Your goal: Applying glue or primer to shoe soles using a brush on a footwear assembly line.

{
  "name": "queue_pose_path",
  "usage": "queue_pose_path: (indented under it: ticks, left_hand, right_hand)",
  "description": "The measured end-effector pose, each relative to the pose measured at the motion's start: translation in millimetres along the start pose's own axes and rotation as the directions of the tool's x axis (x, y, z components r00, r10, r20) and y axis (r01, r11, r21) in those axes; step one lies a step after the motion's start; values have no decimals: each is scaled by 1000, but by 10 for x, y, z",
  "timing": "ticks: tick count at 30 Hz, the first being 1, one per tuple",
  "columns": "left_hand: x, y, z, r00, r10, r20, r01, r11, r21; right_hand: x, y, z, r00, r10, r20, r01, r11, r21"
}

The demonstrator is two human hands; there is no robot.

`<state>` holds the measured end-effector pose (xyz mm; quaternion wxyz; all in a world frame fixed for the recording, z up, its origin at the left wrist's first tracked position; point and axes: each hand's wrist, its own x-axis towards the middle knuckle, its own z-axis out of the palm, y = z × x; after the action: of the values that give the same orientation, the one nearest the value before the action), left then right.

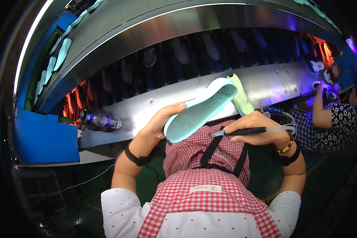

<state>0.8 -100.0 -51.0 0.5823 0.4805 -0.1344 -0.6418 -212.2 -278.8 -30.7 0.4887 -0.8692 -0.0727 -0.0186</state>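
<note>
My left hand [161,118] grips a mint-green shoe sole [200,113] by its heel end and side edge. The sole tilts up over the front of the metal ledge, its hollow face with small holes near the toe turned toward me. In my right hand [261,126] is a black pen-like tool [248,131] with a pale clear tube running back over the wrist. The tool's tip points left, below the sole and apart from it. Behind the sole's right side a yellow-green sole-shaped piece [243,99] leans at the ledge, partly hidden.
A metal ledge [141,101] runs across in front of me, with a dark slot holding hanging soles behind it. A clear bottle [105,120] lies at left. More mint soles [62,54] ride the upper belt. Another person [325,115] works at right.
</note>
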Motion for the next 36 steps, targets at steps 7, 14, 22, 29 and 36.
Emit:
queue_pose_path:
  ticks: [7,14,22,29,36]
  left_hand:
    - [183,-344,105,995,74,61,-33,860,-509]
    - [272,-626,-39,993,92,75,-25,781,-624]
    - [-456,512,-382,764,602,-230,-642,741,-195]
    - [-183,2130,-1020,529,718,-452,-699,67,-712]
    - [931,1635,-336,-97,943,318,-72,-326,943]
  right_hand:
    - [255,199,207,888,267,-375,-68,882,466]
    - [441,732,534,475,-143,-868,-12,986,-168]
    - [-158,440,525,632,360,-686,396,611,685]
    - [-44,581,533,594,485,-642,367,548,752]
    - [-153,771,679,527,623,-578,249,537,806]
